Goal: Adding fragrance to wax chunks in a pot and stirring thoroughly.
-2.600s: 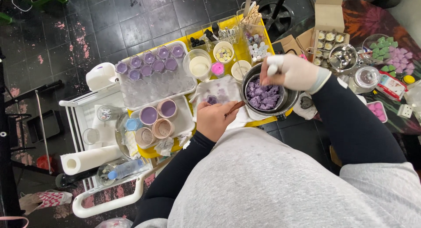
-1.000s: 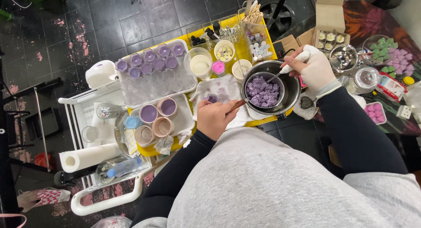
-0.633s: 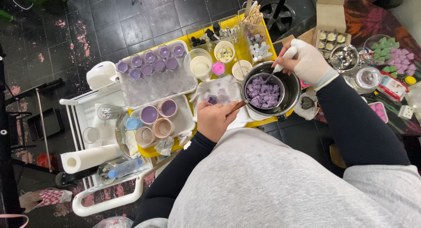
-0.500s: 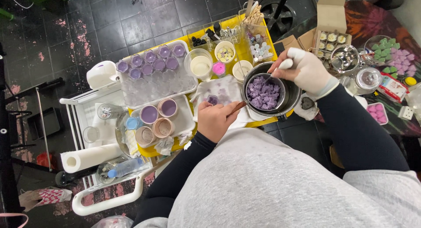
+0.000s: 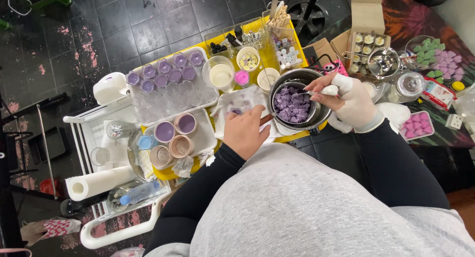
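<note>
I have one view only, from the camera on the person's head. It looks almost straight down, over the grey-clad body that fills the lower half of the picture. The yellow tabletop point(image 5: 257, 27) sits in the upper middle, near enough to tell small cups apart, with the left hand point(image 5: 245, 131) and the right hand point(image 5: 349, 98) just below it. Dark floor tiles point(image 5: 99, 34) fill the upper left. With no second view, no part of the scene is shared.
</note>
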